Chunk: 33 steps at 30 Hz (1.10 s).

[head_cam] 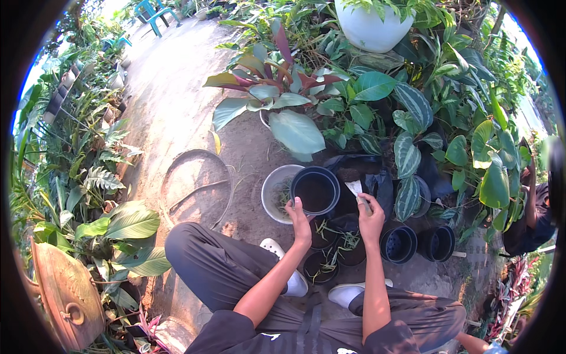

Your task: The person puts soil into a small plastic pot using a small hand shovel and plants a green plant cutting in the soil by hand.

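Note:
My left hand point(300, 223) grips the rim of a round black plastic plant pot point(315, 191) with dark soil inside. Behind that pot and partly covered by it stands a pale basin point(270, 194) with grassy bits in it. My right hand point(370, 219) holds a small trowel by its handle; its light metal blade point(353, 186) points up and left, close to an open black plastic bag point(379, 188) that has dark soil in it. Below my hands are several black pots with thin green seedlings point(322, 267).
Two black pots point(398, 244) with holes in their bottoms stand to the right. A ring-shaped hoop point(196, 150) lies on the ground at left. Leafy plants grow on both sides, and a white planter point(373, 27) stands above. Another person point(533, 212) is at the far right.

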### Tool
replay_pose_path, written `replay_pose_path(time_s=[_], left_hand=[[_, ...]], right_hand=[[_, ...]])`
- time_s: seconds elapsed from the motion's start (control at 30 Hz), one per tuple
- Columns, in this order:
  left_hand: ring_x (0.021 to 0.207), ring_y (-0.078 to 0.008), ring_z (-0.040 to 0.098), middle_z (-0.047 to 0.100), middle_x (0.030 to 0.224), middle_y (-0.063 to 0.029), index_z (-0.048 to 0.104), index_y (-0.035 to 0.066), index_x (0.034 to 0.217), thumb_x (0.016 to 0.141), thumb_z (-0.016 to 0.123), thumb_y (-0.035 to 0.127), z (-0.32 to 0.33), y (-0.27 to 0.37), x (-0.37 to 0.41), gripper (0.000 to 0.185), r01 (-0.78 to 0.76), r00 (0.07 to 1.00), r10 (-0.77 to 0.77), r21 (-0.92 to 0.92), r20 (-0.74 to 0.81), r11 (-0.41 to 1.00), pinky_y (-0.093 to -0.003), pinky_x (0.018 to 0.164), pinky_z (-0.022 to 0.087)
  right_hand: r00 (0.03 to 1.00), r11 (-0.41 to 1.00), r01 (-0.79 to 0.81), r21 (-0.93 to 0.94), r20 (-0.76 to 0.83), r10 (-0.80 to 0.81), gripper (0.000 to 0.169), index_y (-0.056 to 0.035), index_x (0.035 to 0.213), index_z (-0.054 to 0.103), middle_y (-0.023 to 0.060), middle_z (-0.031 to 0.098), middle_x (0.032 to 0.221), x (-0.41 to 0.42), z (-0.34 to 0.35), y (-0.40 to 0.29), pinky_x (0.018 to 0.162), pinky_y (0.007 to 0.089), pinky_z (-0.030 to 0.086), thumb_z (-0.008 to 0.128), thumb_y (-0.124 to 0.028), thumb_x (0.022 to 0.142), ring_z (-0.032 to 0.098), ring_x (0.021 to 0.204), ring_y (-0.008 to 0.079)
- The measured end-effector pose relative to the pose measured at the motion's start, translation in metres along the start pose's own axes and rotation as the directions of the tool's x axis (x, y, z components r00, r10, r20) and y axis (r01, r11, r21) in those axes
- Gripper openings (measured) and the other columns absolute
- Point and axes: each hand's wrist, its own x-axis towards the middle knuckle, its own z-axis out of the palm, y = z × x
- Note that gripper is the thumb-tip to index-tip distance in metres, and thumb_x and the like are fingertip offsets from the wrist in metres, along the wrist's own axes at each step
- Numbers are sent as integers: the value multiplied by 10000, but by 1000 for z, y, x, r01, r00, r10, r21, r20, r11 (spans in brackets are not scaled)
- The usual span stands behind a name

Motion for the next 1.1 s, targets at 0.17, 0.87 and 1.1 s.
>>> replay_pose_path(time_s=[0.17, 0.87, 1.1], left_hand=[[1325, -318, 473, 374, 1465, -213, 204, 91, 1502, 1019, 461, 665, -2, -1, 1, 793, 2, 1000, -2, 8, -12, 1000, -521, 1030, 463], [1300, -289, 445, 366, 1432, -198, 209, 65, 1510, 1016, 468, 661, 0, -5, 0, 816, -18, 999, 16, 37, 48, 999, -494, 1035, 437], [1200, -226, 460, 417, 1346, -152, 241, 65, 1494, 1009, 487, 653, 5, -1, -6, 801, -44, 997, 38, 81, 72, 996, -392, 995, 407]], right_hand=[[999, 999, -14, 37, 36, 13, 212, -32, 1113, 739, 83, 733, 925, 3, -13, -30, 815, 300, 510, 632, -54, 931, 671, 860, 137], [888, 994, 88, -64, 457, -49, 206, -30, 1073, 758, 95, 764, 932, -5, -50, -96, 794, 294, 533, 651, -39, 897, 681, 839, 118], [891, 945, 203, -256, 449, -70, 252, -84, 1100, 771, 161, 739, 972, -7, -49, -87, 828, 377, 544, 660, -110, 875, 724, 900, 295]])
